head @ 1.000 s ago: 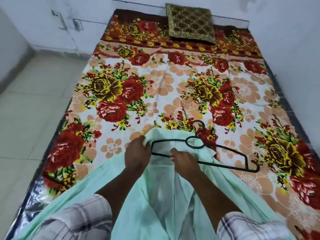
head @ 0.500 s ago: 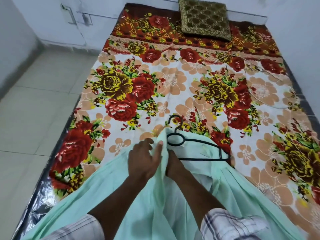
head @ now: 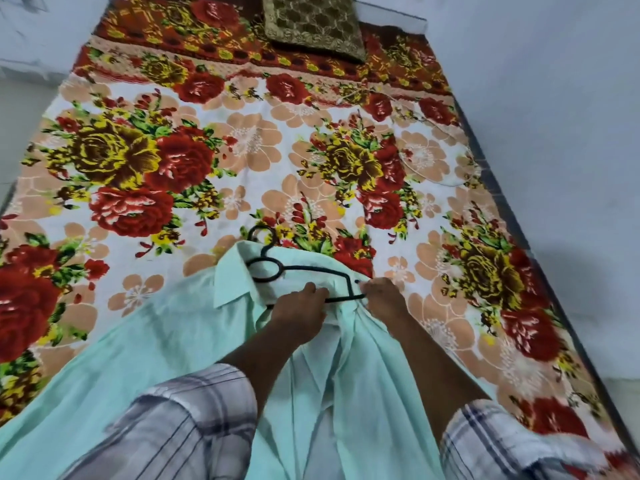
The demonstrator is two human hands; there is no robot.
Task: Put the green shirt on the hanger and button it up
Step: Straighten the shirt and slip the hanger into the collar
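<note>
Green shirt (head: 166,341) spread at bed's near edge, both hands (head: 301,315) gripping black hanger (head: 311,271), bedspread (head: 242,161) beyond open

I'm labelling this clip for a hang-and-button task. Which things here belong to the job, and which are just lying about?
In the job:
green shirt
black hanger, lying inside the shirt's neck
left hand, right hand, both at the hanger's bar

Lying about:
floral bedspread
brown-and-gold cushion
thin white cord

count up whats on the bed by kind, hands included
green shirt: 1
black hanger: 1
cushion: 1
hands: 2, left hand, right hand
Total: 5
</note>
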